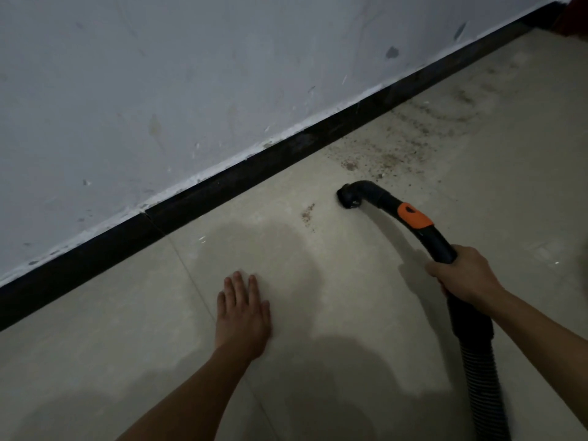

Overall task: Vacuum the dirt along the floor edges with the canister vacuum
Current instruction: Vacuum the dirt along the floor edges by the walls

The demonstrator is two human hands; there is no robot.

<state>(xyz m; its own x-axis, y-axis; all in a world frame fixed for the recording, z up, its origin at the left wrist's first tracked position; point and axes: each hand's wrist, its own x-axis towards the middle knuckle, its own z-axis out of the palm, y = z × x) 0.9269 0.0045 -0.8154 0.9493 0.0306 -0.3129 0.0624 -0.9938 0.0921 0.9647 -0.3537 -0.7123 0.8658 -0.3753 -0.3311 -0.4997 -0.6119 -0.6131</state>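
Observation:
My right hand (465,275) grips the black vacuum handle (410,218), which has an orange slider and curves down to a round nozzle (347,196) on the beige tiled floor. A ribbed black hose (480,370) runs from under my hand to the bottom edge. Brown dirt (394,154) lies scattered along the black skirting (254,173), just beyond the nozzle. A small streak of dirt (308,214) sits left of the nozzle. My left hand (243,313) rests flat on the floor, fingers straight. The canister is out of view.
A blue-grey wall (191,74) with chipped paint rises behind the skirting and runs diagonally from lower left to upper right. A tile joint (191,281) crosses the floor near my left hand. Something reddish (572,14) sits in the top right corner.

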